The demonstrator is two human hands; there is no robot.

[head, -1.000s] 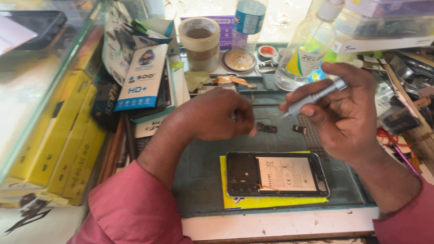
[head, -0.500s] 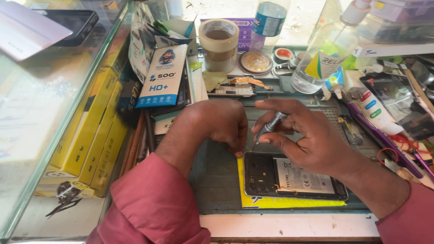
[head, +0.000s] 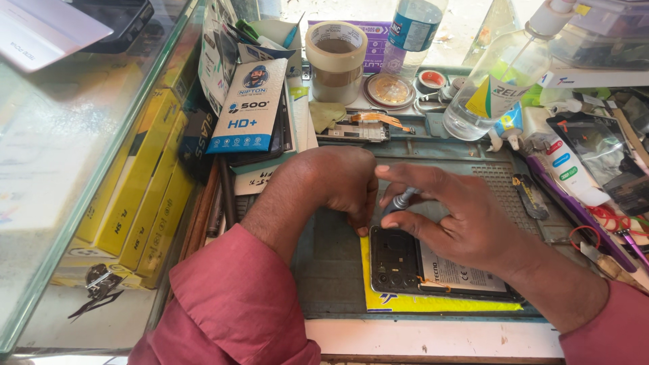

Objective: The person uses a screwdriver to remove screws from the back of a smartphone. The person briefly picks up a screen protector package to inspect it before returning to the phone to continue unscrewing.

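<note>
Slippage is the main risk: the right hand [head: 466,226] is pinching a thin grey metal screwdriver [head: 400,201] between thumb and fingertips, tip pointing down at the upper left corner of the opened black smartphone [head: 433,270]. If the tip is skating off a tiny screw, it could be gouging the exposed board or stripping the head. The left hand [head: 338,182] is curled closed, fingertips pressing at the phone's 10 o'clock corner; whether it is gripping anything, I cannot tell. Weak pressing could be letting the phone slide on the glossy yellow rectangular card [head: 439,303] lying under it. Loose screws could be rolling off the grey-green rubbery work mat [head: 331,263], which is looking matte and lightly gridded.

Phone is sitting at 6 o'clock of the mat, back cover off, dark battery label showing. At 12 o'clock a beige tape roll [head: 336,57] is standing, cylindrical and papery. At 2 o'clock a clear plastic squeeze bottle [head: 497,84] is leaning; a knock from the right elbow could be spilling it. At 9 o'clock flat yellow cardboard boxes [head: 138,182] are stacking behind smooth glass.
</note>
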